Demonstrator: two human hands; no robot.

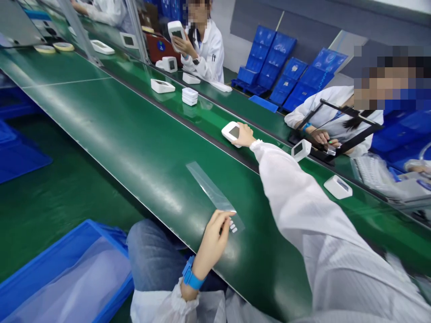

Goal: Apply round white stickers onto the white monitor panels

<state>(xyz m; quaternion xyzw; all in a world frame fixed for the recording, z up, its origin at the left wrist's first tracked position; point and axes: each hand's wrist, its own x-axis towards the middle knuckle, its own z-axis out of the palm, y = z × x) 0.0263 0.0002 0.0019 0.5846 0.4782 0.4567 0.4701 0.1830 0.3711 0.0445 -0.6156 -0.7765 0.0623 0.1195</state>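
My right hand reaches across to the belt and grips a white device with a grey screen by its near side. The device is tilted, screen facing up. My left hand, with a blue wrist strap, rests over the near end of a clear plastic strip on the green work surface. Its thumb and index finger come together beside several small white pads on the strip. Whatever lies between those fingertips is too small to make out.
More white devices sit along the green belt, with a stack of white parts. Across it, one co-worker holds a device; another works behind a black frame. A blue bin stands lower left. Tape rolls lie far left.
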